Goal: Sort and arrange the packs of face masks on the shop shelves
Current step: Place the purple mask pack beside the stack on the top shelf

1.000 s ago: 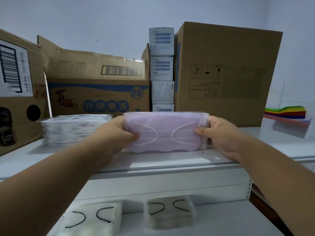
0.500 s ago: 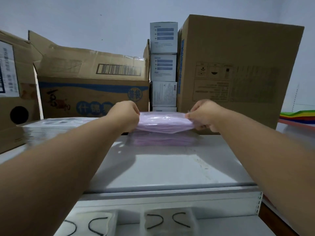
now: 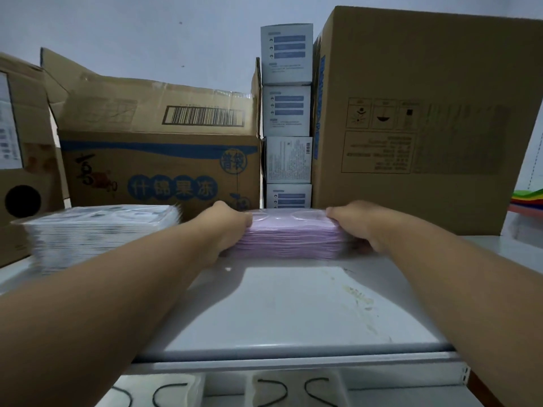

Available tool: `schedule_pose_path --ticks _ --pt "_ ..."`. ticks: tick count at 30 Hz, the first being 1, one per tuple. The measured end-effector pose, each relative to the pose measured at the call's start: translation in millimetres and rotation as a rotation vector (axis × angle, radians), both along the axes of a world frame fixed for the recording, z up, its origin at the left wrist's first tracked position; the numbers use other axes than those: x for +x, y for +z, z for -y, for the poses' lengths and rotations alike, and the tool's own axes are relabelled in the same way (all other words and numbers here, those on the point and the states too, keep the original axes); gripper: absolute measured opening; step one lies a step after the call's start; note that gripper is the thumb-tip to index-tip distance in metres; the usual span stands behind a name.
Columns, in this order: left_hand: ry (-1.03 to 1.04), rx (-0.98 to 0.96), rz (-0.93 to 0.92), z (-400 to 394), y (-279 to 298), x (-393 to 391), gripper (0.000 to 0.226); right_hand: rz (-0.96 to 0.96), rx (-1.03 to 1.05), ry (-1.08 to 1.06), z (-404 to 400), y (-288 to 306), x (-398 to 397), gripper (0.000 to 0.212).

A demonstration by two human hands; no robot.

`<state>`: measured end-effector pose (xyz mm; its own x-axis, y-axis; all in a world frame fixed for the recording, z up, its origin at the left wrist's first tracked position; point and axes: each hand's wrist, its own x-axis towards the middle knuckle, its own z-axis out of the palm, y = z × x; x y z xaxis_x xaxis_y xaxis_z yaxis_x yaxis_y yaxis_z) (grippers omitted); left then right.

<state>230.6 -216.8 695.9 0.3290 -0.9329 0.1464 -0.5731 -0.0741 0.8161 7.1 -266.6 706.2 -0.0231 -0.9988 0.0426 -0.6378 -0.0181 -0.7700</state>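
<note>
A flat stack of pale purple mask packs [image 3: 289, 237] lies at the back of the white top shelf [image 3: 293, 304]. My left hand [image 3: 227, 227] grips the stack's left end and my right hand [image 3: 357, 227] grips its right end, fingers curled over the top pack. To the left sits a stack of white mask packs [image 3: 97, 230]. Two packs of masks with black ear loops [image 3: 291, 390] lie on the shelf below.
Behind the stacks stand a blue-printed cardboard box [image 3: 158, 171], a tall plain carton [image 3: 417, 118] and several small white boxes [image 3: 286, 113] piled between them. Another carton [image 3: 20, 160] is at the far left. Coloured sheets [image 3: 527, 199] lie at the right edge.
I carried the purple packs from the shelf's front to the back and lowered them onto the purple stack. Both hands now clasp the stack's ends.
</note>
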Motion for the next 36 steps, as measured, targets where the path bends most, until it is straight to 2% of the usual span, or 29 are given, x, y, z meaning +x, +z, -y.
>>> schedule_pose_path --ticks 2,5,9,12,16,19,21,23,25,27,29,33,36 --pt "0.032 0.004 -0.140 0 1 3 0.024 0.134 0.050 0.023 2 -1 4 0.037" --pt "0.066 0.015 -0.317 1 -2 9 0.037 0.233 0.108 0.042 1 -2 1 0.039" --pt "0.024 0.055 -0.411 -4 -4 12 0.036 0.458 0.174 0.074 -5 -1 -8 0.080" --pt "-0.015 0.081 -0.420 -8 -3 12 0.042 0.598 0.112 0.162 -11 0 -9 0.069" --pt "-0.143 0.021 -0.491 -16 1 18 0.059 0.691 -0.024 0.383 -21 4 -16 0.059" --pt "-0.295 -0.013 -0.465 -23 2 25 0.072 0.630 -0.103 0.498 -25 9 -23 0.053" --pt "-0.398 -0.024 -0.432 -29 6 30 0.057 0.555 -0.120 0.511 -28 10 -27 0.056" --pt "-0.474 -0.024 -0.388 -37 8 35 0.039 0.459 -0.130 0.486 -31 10 -28 0.069" --pt "-0.509 -0.027 -0.325 -42 7 36 0.040 0.393 -0.104 0.463 -32 7 -33 0.091" --pt "-0.513 -0.022 -0.254 -46 3 35 0.046 0.393 -0.011 0.535 -32 1 -41 0.097" --pt "-0.500 -0.035 -0.214 -48 0 33 0.051 0.395 0.054 0.653 -30 -9 -45 0.091" --pt "-0.541 -0.101 -0.238 -49 -2 37 0.057 0.427 -0.052 0.573 -29 -17 -42 0.072" --pt "-0.560 -0.163 -0.242 -50 -2 37 0.060 0.426 -0.068 0.640 -29 -16 -43 0.074"
